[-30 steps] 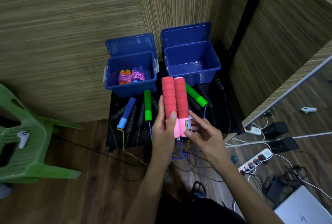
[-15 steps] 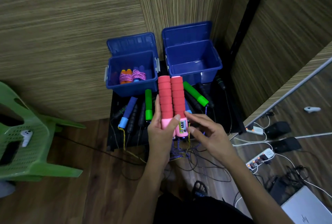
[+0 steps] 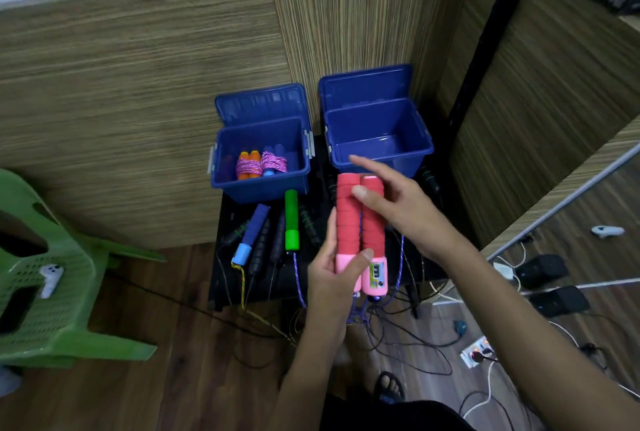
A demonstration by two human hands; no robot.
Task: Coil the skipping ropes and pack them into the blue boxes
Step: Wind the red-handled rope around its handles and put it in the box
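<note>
In the head view, centre frame: left hand [image 3: 334, 278] grips the pair of red foam handles [image 3: 360, 223] near their pink lower ends, thumb across the front, handles upright and side by side. Right hand [image 3: 398, 204] is on the upper part of the same handles, thumb pressed on the red foam, index finger stretched out straight toward the boxes; whether its other fingers wrap behind the handles, cannot tell. Purple cord [image 3: 362, 313] hangs below the grip, loose and tangled toward the floor. Just beyond the grip: right blue box [image 3: 379, 150], lid up, nothing visible inside. Beyond and to the left of the grip: left blue box [image 3: 259, 181], lid up, holding two coiled ropes [image 3: 261, 164] with pink cord wound round orange and blue handles. Left of the grip, on the black table [image 3: 225, 223]: green handle [image 3: 291, 219], blue handle [image 3: 251, 233], several dark handles, cords trailing off the table edge. Far left: green plastic chair [image 3: 52, 292] with a white controller [image 3: 51, 278] on the seat. Right of the grip, on the floor: power strip [image 3: 479, 352] and cables.
</note>
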